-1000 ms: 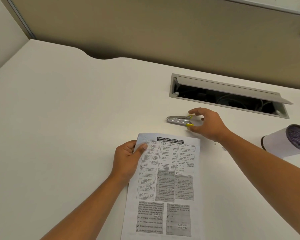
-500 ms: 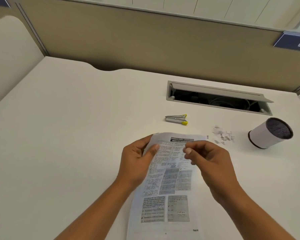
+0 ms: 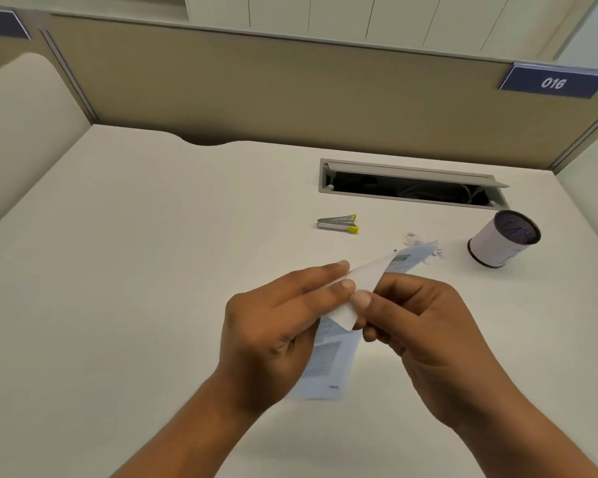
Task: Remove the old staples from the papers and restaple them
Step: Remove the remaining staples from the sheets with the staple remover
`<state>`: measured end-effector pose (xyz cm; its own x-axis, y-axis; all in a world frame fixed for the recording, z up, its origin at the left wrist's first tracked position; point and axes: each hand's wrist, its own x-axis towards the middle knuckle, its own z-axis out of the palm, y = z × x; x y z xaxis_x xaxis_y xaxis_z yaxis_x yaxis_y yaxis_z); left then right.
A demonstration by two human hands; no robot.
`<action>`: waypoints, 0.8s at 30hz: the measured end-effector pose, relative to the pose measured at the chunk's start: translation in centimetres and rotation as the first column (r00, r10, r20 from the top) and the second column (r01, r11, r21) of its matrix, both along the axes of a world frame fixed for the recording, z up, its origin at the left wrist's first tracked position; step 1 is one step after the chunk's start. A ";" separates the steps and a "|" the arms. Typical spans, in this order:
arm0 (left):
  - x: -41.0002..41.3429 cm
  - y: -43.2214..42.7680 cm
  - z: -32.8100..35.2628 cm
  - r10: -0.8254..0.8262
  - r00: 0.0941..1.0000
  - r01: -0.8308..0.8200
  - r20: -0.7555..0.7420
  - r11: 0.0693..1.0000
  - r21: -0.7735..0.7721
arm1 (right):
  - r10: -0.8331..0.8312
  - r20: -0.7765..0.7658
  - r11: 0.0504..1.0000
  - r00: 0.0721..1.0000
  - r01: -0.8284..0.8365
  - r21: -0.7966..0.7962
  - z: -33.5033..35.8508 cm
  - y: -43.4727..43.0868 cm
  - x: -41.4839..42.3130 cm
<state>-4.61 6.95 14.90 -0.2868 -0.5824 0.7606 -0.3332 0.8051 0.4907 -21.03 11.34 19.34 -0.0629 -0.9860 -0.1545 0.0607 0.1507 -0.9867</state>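
I hold the printed papers (image 3: 328,360) lifted off the white desk, turned nearly edge-on and blurred. My left hand (image 3: 277,326) pinches their upper left edge between thumb and fingers. My right hand (image 3: 418,326) grips the folded-back white corner just to the right. The upper part of the sheets sticks out toward the back right. A small silver stapler with yellow ends (image 3: 338,223) lies on the desk behind my hands, untouched. No staple can be made out in the papers.
Small torn paper scraps (image 3: 415,240) lie at the right, partly behind the papers. A white cylindrical pen holder with a dark mesh inside (image 3: 501,240) stands tilted farther right. An open cable slot (image 3: 411,184) is set in the desk before the beige partition (image 3: 290,91).
My right hand left the stapler on the desk and came to the papers. Both hands lifted the sheets and turned them from flat to nearly edge-on. The view tilted upward.
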 end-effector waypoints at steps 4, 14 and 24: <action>0.3 1.1 1.0 0.070 0.998 -0.070 -0.009 0.995 -0.076 | 0.029 -0.001 0.998 1.000 -0.029 -0.048 1.0 1.0 0.5; 1.2 1.9 5.6 -0.182 0.983 0.185 -0.036 0.936 0.300 | -0.046 0.050 0.991 0.998 0.052 -0.126 2.0 1.4 0.6; 1.0 0.9 9.3 -0.224 0.975 0.210 -0.009 0.902 0.377 | -0.009 -0.019 0.968 1.000 0.004 -0.250 3.6 1.1 -0.5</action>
